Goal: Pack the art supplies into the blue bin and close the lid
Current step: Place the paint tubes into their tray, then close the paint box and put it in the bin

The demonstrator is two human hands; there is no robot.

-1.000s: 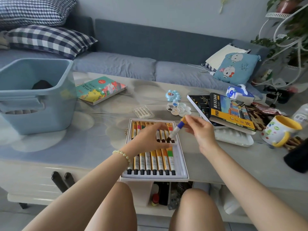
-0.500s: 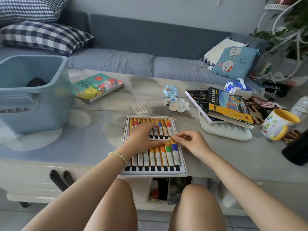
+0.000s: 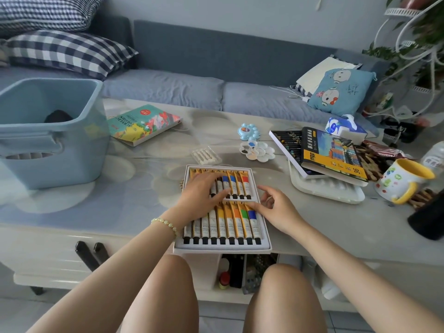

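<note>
At the near edge of the table [image 3: 120, 200], a white tray of paint tubes [image 3: 222, 247] is sitting open, its two rows of tubes lying side by side with black caps pointing towards the person. Over the upper row the left hand [image 3: 200, 195] is lying palm down, its straight fingers spread and pressing on the tubes, a beaded bracelet [image 3: 164, 223] circling the wrist. Beside the tray's right rim the right hand [image 3: 276, 209] is hovering with loosely bent fingers, holding nothing; its fingertips seem to be touching the top of the blue tube [image 3: 252, 219] at the right end of the lower row, though the angle is making that contact hard to confirm.

Well to the left, the blue bin [image 3: 72, 150] is standing open on the table, with a dark object [image 3: 58, 116] lying inside that is too shadowed to name. Just to the bin's right, an acrylic colours box [image 3: 144, 123] is lying flat. Beyond the tray, a small clear packet [image 3: 206, 155], a blue flower palette [image 3: 249, 131] and a white flower palette [image 3: 257, 151] are resting on the table. To the right, an oil pastel box [image 3: 334, 155] is leaning, half open, on a white plastic palette [image 3: 324, 191], a tissue pack [image 3: 343, 126] is sitting behind it, and a yellow-handled mug [image 3: 401, 180] is standing near it.
</note>
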